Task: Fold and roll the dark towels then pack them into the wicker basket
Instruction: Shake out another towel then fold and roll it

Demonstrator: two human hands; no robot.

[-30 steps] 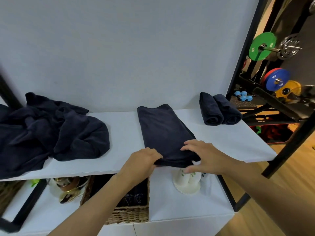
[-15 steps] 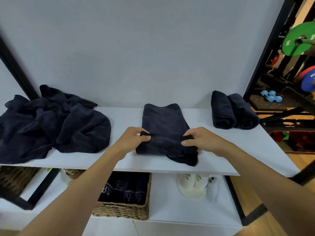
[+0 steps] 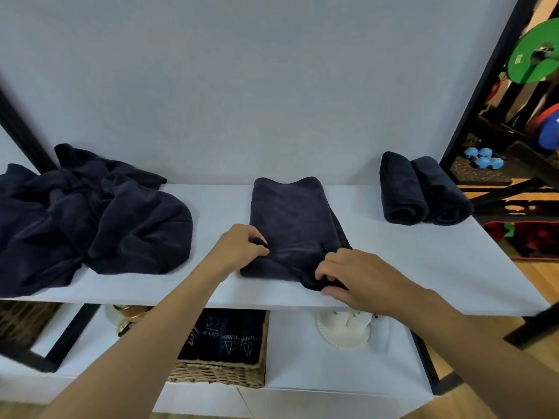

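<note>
A folded dark towel (image 3: 292,219) lies lengthwise in the middle of the white shelf top (image 3: 423,267), its near end turned over into a first roll. My left hand (image 3: 242,247) pinches the left side of that rolled end. My right hand (image 3: 348,273) curls over the right side of it, near the shelf's front edge. Two rolled dark towels (image 3: 420,192) lie side by side at the back right. A heap of loose dark towels (image 3: 90,213) covers the left of the shelf. The wicker basket (image 3: 220,371) stands on the lower shelf with several rolled towels in it.
A white ribbed dish (image 3: 343,329) sits on the lower shelf under my right hand. A round metal object (image 3: 127,320) lies left of the basket. A black frame post (image 3: 478,95) borders the shelf on the right; weight plates (image 3: 532,52) and blue dumbbells (image 3: 484,157) lie beyond.
Both hands have rolled the towel's near end away from the front edge. My right hand then slid back to the roll's lower right corner. The camera moved closer.
</note>
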